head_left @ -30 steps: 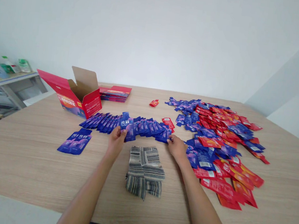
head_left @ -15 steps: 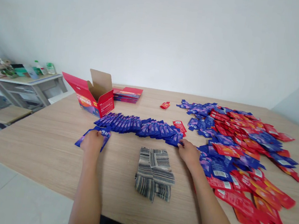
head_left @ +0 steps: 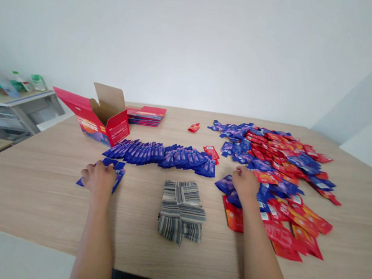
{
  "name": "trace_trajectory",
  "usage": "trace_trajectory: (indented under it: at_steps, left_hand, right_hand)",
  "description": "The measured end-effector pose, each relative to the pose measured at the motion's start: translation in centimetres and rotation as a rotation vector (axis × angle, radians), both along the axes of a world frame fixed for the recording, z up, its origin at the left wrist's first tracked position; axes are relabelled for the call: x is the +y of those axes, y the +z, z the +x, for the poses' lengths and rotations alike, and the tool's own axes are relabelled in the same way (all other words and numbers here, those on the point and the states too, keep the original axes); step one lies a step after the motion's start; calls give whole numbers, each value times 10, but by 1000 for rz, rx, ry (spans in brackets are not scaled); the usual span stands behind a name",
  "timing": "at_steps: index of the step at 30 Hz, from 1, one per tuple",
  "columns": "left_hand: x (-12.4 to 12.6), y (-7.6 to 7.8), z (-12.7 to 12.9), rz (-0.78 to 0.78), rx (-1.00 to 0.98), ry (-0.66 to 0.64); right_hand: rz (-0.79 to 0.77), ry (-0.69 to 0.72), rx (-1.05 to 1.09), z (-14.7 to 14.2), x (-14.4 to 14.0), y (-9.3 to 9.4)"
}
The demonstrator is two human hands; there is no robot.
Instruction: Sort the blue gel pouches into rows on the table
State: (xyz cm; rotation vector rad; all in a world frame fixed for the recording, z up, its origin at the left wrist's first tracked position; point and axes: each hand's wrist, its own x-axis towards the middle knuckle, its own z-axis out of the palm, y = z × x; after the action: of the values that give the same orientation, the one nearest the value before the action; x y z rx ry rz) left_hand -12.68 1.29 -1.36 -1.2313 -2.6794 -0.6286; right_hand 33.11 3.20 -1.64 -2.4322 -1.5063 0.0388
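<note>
The flat blue pouches (head_left: 119, 177) lay at 10 o'clock from the striped cloth (head_left: 182, 212), under our left hand (head_left: 99, 178), its fingers bent over them. Our right hand (head_left: 245, 184), at 2 o'clock, was loosely curled over blue packets (head_left: 226, 185) at the near edge of the mixed pile (head_left: 273, 155). Our knuckles hid the fingertips, so we could not tell whether either hand pinched anything. We judged that light pressure on the margins, with edges squared, suited such slick-looking packets best. An overlapping blue row (head_left: 146, 154) ran around 11 to 12 o'clock; a low sweep risked skewing it. Red pouches among the blue made a clean pick harder, and the cloth sat between our forearms. Farther out stood the open box (head_left: 105, 124) at 10 o'clock, flattened cartons (head_left: 146, 116) at 11, and 1 small red pouch (head_left: 193, 127) at 12.
</note>
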Motion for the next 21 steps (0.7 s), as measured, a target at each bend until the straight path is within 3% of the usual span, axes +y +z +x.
trace_trajectory:
  at_steps: [2,4,6,9,11,14,17,21]
  left_hand:
    - [6,2,11,84,3,-37]
    - [12,4,29,203,-36,-164]
    - [16,3,53,308,-112,-404]
    - [15,-3,93,297,-266,-728]
    - [8,-10,116,162,-266,-789]
    - [-5,-19,138,42,-88,-808]
    - [-15,-24,149,-96,19,-818]
    - [-19,-27,156,-163,-10,-840]
  right_hand:
    - [0,-97,-14,16,-2,3]
    - [-25,-123,-5,25,-2,2]
    - [-74,-83,32,27,0,0]
    - [-212,-5,48,18,3,-3]
    - [-282,21,3,11,3,-4]
    - [-308,14,-43,3,1,-3]
    - [-293,-17,-33,-1,-1,-3]
    - [-252,-53,-34,-3,-2,-4]
